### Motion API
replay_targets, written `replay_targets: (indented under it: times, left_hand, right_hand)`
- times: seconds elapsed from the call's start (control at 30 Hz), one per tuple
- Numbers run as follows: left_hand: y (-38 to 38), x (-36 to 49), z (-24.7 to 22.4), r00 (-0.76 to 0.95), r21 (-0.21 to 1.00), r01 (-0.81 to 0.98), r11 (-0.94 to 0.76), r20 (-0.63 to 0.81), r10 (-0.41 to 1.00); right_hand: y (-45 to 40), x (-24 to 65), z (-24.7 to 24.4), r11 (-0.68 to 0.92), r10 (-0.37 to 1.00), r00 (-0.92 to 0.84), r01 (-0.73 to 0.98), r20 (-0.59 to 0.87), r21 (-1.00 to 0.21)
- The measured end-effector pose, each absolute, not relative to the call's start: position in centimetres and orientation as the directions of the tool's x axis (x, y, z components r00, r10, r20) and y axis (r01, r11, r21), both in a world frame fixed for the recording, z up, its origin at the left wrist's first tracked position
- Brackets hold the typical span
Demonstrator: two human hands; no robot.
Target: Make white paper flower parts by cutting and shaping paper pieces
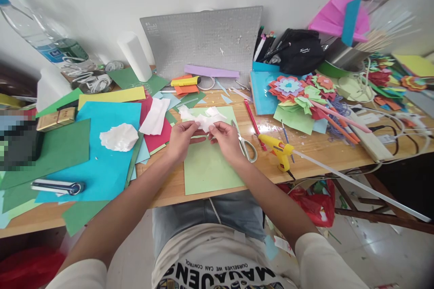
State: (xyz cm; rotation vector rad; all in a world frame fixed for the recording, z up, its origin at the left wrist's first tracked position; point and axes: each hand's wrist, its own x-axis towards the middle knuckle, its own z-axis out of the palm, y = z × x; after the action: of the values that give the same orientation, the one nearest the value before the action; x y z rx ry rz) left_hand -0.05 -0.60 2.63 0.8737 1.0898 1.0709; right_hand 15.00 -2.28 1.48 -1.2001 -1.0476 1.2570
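Between both hands is a piece of thin white paper, with uneven edges, held over a light green sheet. My left hand pinches its left side between thumb and fingers. On the other side, my right hand pinches it the same way. More white scraps lie just beyond the fingers. Scissors with pale handles rest to the right of my right hand, partly hidden by it. A folded white tissue lies left of my left hand on red paper.
A crumpled white tissue and a stapler lie on blue paper. To the right are a yellow glue gun, a red pencil-like stick and paper flowers. A grey cutting mat leans on the wall.
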Motion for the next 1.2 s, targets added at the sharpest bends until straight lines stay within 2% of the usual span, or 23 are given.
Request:
replay_targets:
  times: [0.23, 0.37, 0.43, 0.5, 0.57, 0.63, 0.83, 1.07, 1.2]
  left_hand:
    - [-0.6, -0.1, 2.8, 0.118, 0.906, -0.279, 0.319, -0.297, 0.948]
    - [-0.5, -0.1, 3.4, 0.065, 0.899, -0.285, 0.332, -0.327, 0.943]
    - [-0.5, -0.2, 3.3, 0.006, 0.931, -0.234, 0.279, -0.285, 0.958]
    - [-0.6, -0.2, 3.0, -0.045, 0.976, -0.127, 0.177, -0.184, 0.982]
    - [-0.8, -0.1, 2.6, -0.044, 0.996, -0.018, 0.084, -0.084, 0.995]
    - [-1.0, 0.1, 2.3, 0.002, 0.998, 0.031, 0.058, -0.058, 0.998]
    - [-1.5, 0.5, 2.6, 0.113, 0.992, -0.005, 0.127, -0.126, 0.986]
    - [-1.3, 0.3, 2.6, 0.034, 0.991, -0.05, 0.122, -0.12, 0.992]
    - [-1.4, 0.4, 2.4, 0.039, 0.991, -0.053, 0.125, -0.123, 0.992]
  right_hand:
    - [-2.2, 15.1, 1.5, -0.043, 0.996, 0.076, -0.157, -0.056, -0.987]
    - [-2.2, 15.2, 1.3, -0.038, 0.994, 0.097, -0.15, -0.053, -0.988]
    - [-2.2, 15.2, 1.3, -0.028, 0.994, 0.101, -0.151, -0.043, -0.988]
    - [-2.3, 15.1, 1.4, -0.013, 0.994, 0.102, -0.142, -0.028, -0.99]
    - [-2.4, 15.1, 1.5, 0.001, 0.995, 0.1, -0.117, -0.011, -0.993]
    - [-2.4, 15.0, 1.5, 0.01, 0.995, 0.097, -0.092, 0.001, -0.996]
    - [-2.5, 14.9, 1.4, 0.039, 0.996, 0.077, -0.038, 0.036, -0.999]
    - [-2.6, 14.9, 1.4, 0.061, 0.992, 0.116, -0.014, 0.059, -0.998]
    - [-2.7, 14.9, 1.4, 0.093, 0.985, 0.14, 0.057, 0.1, -0.994]
